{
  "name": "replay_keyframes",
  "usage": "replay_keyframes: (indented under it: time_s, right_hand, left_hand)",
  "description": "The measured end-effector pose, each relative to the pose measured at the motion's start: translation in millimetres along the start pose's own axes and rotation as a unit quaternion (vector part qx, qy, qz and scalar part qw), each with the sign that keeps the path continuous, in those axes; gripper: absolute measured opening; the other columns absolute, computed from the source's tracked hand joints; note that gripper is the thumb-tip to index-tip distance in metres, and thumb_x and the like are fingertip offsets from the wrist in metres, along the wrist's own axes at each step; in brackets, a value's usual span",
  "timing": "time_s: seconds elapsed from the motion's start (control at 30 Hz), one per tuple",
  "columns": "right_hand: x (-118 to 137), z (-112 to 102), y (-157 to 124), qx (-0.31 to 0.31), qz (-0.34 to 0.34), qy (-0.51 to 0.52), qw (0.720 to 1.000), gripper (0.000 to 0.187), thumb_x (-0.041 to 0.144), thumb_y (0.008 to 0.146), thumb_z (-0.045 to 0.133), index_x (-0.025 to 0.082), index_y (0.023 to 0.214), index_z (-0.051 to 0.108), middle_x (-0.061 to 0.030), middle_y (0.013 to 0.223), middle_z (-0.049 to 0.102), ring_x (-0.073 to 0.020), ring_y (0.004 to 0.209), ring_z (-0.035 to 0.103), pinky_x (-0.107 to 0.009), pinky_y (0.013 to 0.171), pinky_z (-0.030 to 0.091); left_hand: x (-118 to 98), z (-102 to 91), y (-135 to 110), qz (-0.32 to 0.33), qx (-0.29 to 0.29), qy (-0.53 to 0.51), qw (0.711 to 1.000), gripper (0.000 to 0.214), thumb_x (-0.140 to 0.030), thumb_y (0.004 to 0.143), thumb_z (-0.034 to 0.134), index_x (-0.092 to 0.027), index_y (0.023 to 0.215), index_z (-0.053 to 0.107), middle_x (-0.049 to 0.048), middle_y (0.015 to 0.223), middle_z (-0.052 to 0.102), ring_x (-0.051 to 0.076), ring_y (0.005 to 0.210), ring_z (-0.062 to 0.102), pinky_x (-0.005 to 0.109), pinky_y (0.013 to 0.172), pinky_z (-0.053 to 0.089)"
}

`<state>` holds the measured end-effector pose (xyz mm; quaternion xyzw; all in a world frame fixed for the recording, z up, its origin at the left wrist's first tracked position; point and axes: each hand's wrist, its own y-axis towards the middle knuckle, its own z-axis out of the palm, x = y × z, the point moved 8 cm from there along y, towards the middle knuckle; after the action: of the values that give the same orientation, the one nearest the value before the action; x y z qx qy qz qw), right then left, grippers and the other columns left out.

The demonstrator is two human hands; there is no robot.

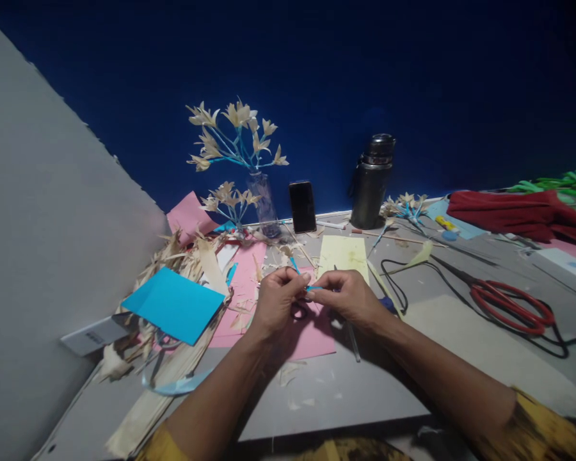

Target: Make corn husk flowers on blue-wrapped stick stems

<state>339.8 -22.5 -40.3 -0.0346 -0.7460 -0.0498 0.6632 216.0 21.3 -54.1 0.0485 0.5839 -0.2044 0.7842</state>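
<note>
My left hand (277,299) and my right hand (345,296) meet over a pink paper sheet (312,339) at the middle of the table. Both pinch a thin blue strip (312,288), wrapped on a slim stick (294,264) that pokes up from the left fingers. Fingers of both hands are closed on it. A pen-like rod (353,342) lies on the pink sheet under my right wrist. A pale yellow sheet (343,255) lies just beyond the hands.
A blue paper sheet (175,304) rests on dried leaf strips (182,256) at left. A vase of leaf flowers (264,205), a phone (302,206) and a dark flask (372,182) stand against the blue wall. Red-handled scissors (506,304), black cable (547,342) and red cloth (523,214) lie right.
</note>
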Motion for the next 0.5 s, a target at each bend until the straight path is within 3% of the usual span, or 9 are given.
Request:
replay_keyframes:
  time_s: [0.17,0.27,0.4,0.5]
  right_hand:
    - [3.6,3.8,0.9,0.003,-0.011,-0.031,0.999,0.014,0.027,0.073,0.072,0.015,0.066,0.072,0.0003,0.057,0.063,-0.0107,0.052,0.050,-0.023,0.052,0.037]
    - [-0.4,5.3,1.1,0.006,-0.001,-0.017,1.000,0.014,0.026,0.074,0.068,0.015,0.065,0.071,0.0012,0.055,0.061,-0.0107,0.051,0.050,-0.023,0.052,0.037]
    - [-11.2,6.3,0.6,0.029,0.047,0.073,0.996,0.015,0.027,0.073,0.068,0.016,0.063,0.069,0.0000,0.059,0.064,-0.0106,0.052,0.052,-0.022,0.051,0.037]
    - [-14.1,7.8,-0.4,0.060,0.072,0.159,0.983,0.017,0.030,0.072,0.071,0.015,0.063,0.070,-0.0024,0.064,0.067,-0.0113,0.055,0.055,-0.023,0.052,0.038]
  left_hand:
    - [-3.2,-4.5,-2.8,0.026,-0.063,0.023,0.997,0.038,-0.034,0.063,0.084,-0.018,0.058,0.050,-0.0056,0.047,0.050,0.011,0.037,0.048,0.022,0.038,0.036]
    - [-0.7,-3.7,-2.9,0.019,-0.059,0.034,0.997,0.039,-0.037,0.064,0.084,-0.019,0.059,0.050,-0.0044,0.048,0.052,0.011,0.039,0.049,0.022,0.038,0.035]
    - [2.6,8.8,-1.1,-0.016,0.048,-0.019,0.999,0.040,-0.049,0.070,0.081,-0.017,0.066,0.058,-0.0024,0.051,0.055,0.011,0.045,0.053,0.024,0.046,0.043]
    - [0.7,16.7,-1.1,-0.023,0.133,-0.039,0.990,0.035,-0.045,0.071,0.082,-0.014,0.077,0.066,0.0007,0.062,0.062,0.014,0.056,0.061,0.028,0.059,0.051]
